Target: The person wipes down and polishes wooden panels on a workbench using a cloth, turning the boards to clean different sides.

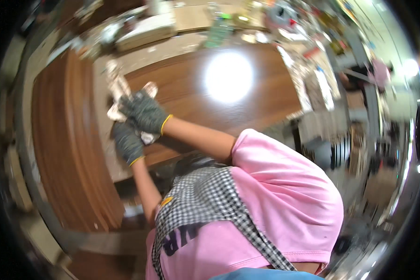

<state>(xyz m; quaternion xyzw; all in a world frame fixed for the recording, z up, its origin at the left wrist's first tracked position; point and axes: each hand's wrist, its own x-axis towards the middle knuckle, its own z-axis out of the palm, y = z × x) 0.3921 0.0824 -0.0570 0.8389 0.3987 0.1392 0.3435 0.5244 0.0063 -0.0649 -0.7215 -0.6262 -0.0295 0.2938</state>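
A brown wood-grain panel (186, 93) lies flat before me, a bright lamp reflection on its surface. At its left end is a crumpled pale rag (118, 83), with folds sticking out around my gloves. My right hand (144, 111), in a dark grey knitted glove with a yellow cuff, is closed on the rag. Just below it and touching it, my left hand (128, 141) wears a matching glove and also grips the cloth. The left fingertips are partly hidden under the right hand, and motion blurs both.
A stack of similar brown panels (72, 144) stands at the left. Along the far side are a greenish clear bottle (219, 32) and a pale block (147, 32). Clutter and crumpled wrapping (312, 84) lie beyond the right end. Another person in pink (380, 72) is farther off.
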